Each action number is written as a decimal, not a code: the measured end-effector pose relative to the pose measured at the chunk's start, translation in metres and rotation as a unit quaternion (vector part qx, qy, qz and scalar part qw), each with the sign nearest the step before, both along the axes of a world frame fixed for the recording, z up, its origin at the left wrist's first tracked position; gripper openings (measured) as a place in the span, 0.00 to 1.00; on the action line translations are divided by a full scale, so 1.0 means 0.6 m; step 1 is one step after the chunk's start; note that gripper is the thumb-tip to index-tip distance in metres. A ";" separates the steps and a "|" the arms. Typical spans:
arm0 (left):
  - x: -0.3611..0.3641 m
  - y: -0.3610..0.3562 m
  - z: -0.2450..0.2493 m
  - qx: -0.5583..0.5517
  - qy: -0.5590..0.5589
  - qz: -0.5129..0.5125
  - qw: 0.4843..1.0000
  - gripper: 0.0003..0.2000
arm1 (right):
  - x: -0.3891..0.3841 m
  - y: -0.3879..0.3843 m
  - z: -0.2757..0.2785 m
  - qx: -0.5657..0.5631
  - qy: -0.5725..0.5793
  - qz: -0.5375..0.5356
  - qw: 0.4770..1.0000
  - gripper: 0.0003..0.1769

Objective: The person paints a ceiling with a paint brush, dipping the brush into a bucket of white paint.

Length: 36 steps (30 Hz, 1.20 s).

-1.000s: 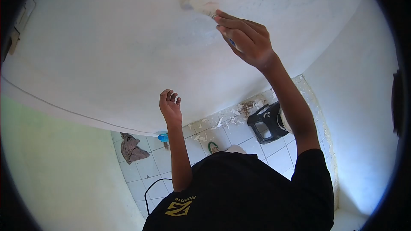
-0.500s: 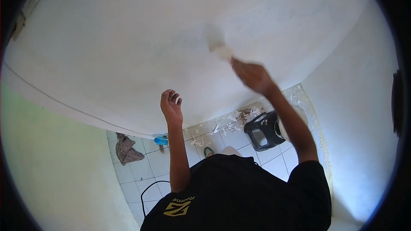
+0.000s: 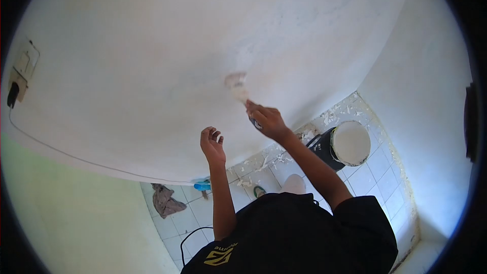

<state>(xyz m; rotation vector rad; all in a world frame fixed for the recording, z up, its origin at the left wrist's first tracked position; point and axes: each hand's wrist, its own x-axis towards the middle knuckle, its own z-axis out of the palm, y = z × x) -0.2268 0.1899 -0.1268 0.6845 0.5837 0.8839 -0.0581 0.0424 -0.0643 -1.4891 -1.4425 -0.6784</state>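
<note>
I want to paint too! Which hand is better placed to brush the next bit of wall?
The right. The right hand holds the brush, with its bristles up against the wall. The left hand is empty, fingers loosely curled, lower down and away from the brush.

Entries I cannot read in full: brush (image 3: 236, 86), handle buried inside the right hand (image 3: 266, 120), bristles blurred against the wall; black stool (image 3: 318, 147), mostly covered by the right arm and the paint bucket (image 3: 350, 143); blue object (image 3: 203, 185) at the wall foot, too small for me to name; black cable (image 3: 188, 235), one end lost under the shirt; shirt lettering (image 3: 219, 255), clipped near the lower edge; wall fitting (image 3: 20, 73), distorted at the lens rim
</note>
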 end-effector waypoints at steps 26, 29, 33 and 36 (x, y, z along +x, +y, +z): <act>0.436 -0.488 -0.036 -0.044 -0.010 -0.050 0.998 0.08 | 0.335 -0.663 -0.281 0.320 0.857 0.232 0.332 0.07; 0.455 -0.554 -0.081 -0.035 0.061 -0.082 0.994 0.09 | 0.351 -0.747 -0.329 0.375 0.857 0.184 0.302 0.07; 0.452 -0.617 -0.157 0.024 0.198 -0.204 0.958 0.09 | 0.351 -0.824 -0.363 0.373 0.827 -0.012 0.421 0.06; 0.448 -0.644 -0.241 0.100 0.296 -0.312 0.897 0.09 | 0.355 -0.889 -0.526 0.127 0.650 -0.202 0.722 0.02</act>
